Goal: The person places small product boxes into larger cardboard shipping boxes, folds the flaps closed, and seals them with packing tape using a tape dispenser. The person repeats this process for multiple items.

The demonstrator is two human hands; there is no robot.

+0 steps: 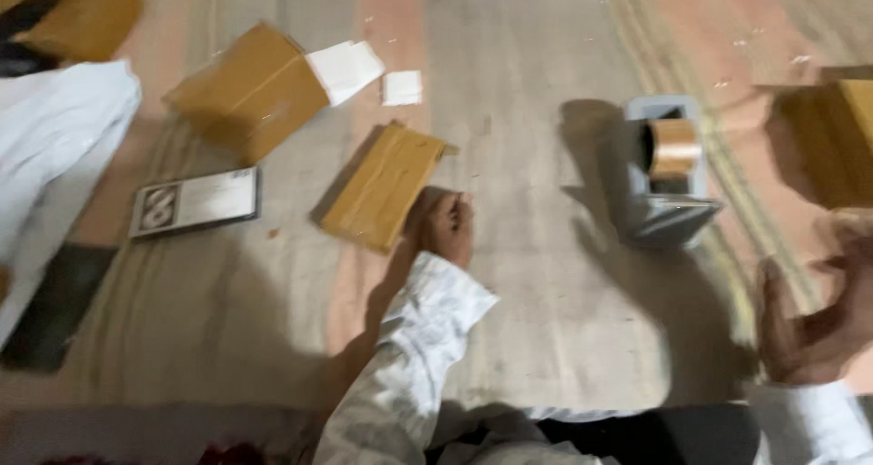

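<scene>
The view is blurred by motion. My left hand (pixel 446 229), in a white patterned sleeve, reaches out over the striped mat (pixel 546 320). Its fingers are curled, and it touches the near right corner of a small flat brown taped parcel (pixel 382 188). I see nothing inside the hand. My right hand (pixel 809 324) hovers at the right edge, fingers apart and empty. It is just below a brown cardboard box (pixel 827 142). A grey tape dispenser (pixel 668 201) with a brown tape roll (pixel 675 147) stands between the two hands.
A larger brown box (pixel 245 92) with a white sheet (pixel 346 70) lies at the back left, a small white slip (pixel 402 88) beside it. A flat printed card (pixel 195 201), a dark flat object (pixel 55 306), white cloth (pixel 55 147) and another brown box (pixel 82 15) fill the left side.
</scene>
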